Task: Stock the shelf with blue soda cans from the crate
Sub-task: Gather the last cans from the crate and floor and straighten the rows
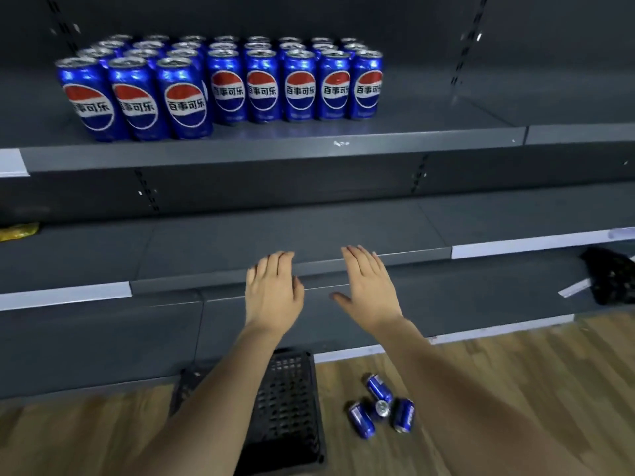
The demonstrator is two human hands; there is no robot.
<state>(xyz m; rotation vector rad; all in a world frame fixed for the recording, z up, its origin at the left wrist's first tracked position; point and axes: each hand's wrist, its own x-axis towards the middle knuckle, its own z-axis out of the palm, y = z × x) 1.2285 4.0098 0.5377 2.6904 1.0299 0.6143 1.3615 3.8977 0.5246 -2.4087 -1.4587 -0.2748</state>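
Note:
Several blue soda cans (226,84) stand upright in rows on the upper grey shelf (275,151), filling its left half. A black plastic crate (285,410) lies on the wooden floor below, partly hidden by my left forearm. Beside it, loose blue cans (379,403) lie on their sides on the floor. My left hand (273,290) and my right hand (369,285) hover palm-down with straight fingers in front of the middle shelf's edge (343,266). Neither hand holds anything.
The right half of the upper shelf is bare. A yellow packet (17,231) lies at the far left of the middle shelf. A black object (610,276) sits on the lower shelf at the right. Wooden floor (532,372) spreads to the right.

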